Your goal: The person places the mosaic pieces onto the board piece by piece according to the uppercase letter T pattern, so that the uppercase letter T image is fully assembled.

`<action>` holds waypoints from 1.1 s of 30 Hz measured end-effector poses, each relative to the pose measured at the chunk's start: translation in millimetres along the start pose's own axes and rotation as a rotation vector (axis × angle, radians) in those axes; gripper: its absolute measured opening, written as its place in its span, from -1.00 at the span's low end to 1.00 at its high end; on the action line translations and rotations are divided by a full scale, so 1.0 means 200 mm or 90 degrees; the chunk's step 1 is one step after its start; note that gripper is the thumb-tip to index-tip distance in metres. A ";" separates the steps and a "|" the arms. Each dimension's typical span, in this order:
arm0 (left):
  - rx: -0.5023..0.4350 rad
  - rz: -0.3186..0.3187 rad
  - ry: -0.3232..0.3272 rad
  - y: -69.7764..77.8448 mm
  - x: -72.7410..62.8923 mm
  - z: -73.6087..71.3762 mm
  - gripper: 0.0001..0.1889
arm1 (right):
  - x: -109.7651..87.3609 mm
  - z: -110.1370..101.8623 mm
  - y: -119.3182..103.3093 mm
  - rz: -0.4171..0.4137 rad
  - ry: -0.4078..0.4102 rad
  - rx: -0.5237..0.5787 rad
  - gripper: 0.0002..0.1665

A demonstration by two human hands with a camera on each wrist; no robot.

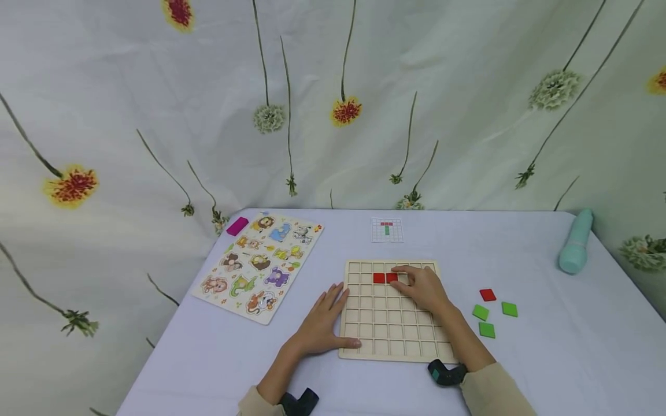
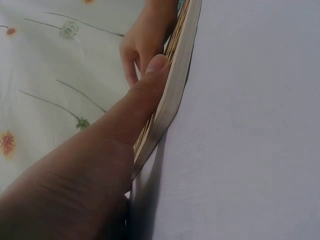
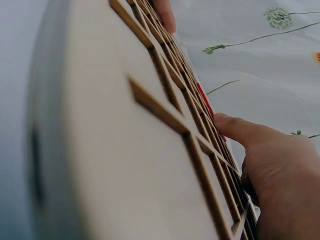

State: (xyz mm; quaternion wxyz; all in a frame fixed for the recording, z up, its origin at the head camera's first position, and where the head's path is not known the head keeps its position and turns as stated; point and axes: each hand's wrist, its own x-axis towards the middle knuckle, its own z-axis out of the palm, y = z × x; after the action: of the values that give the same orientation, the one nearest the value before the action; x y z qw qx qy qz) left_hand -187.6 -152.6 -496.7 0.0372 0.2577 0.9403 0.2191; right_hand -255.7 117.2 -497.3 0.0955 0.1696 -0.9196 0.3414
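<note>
A square wooden grid board (image 1: 381, 332) lies on the table with two red square tiles side by side in its second row. My right hand (image 1: 426, 287) reaches over the board and pinches the right-hand red tile (image 1: 391, 277), forefinger at its far edge and thumb at its near edge. The other red tile (image 1: 378, 278) sits in the cell to its left. My left hand (image 1: 318, 325) rests with spread fingers along the board's left edge. In the left wrist view its thumb (image 2: 145, 90) lies on the board's rim.
Right of the board lie a loose red tile (image 1: 487, 295) and several green tiles (image 1: 487, 330). Behind it is a small pattern card (image 1: 378, 234). An animal puzzle board (image 1: 250, 303) and a magenta block (image 1: 237, 226) lie left. A teal bottle-like object (image 1: 574, 245) lies far right.
</note>
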 end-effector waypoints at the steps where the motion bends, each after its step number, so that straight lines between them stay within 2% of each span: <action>1: -0.002 -0.001 -0.001 0.00 0.00 0.00 0.18 | 0.00 -0.01 0.00 0.002 0.000 0.001 -0.57; 9: -0.004 -0.004 -0.010 0.02 0.01 0.00 0.18 | -0.07 -0.08 0.06 0.014 0.013 0.040 -0.63; 20: 0.007 -0.002 -0.004 0.01 0.00 0.00 0.18 | -0.24 -0.30 0.25 -0.014 0.078 0.040 -0.68; 24: 0.004 -0.006 -0.002 0.00 0.00 0.00 0.18 | -0.30 -0.39 0.33 -0.026 0.099 0.019 -0.68; 28: 0.002 -0.006 -0.002 0.00 0.00 0.00 0.18 | -0.37 -0.47 0.40 -0.001 0.121 -0.031 -0.67; 33: 0.013 -0.006 -0.008 0.00 0.00 0.00 0.18 | -0.46 -0.56 0.48 0.021 0.130 -0.042 -0.66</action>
State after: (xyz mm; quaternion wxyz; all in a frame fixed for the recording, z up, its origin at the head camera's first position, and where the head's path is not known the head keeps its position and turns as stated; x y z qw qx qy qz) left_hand -187.9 -151.9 -496.8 0.0416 0.2548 0.9435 0.2079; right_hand -201.3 281.9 -498.2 0.1882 0.1159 -0.9184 0.3282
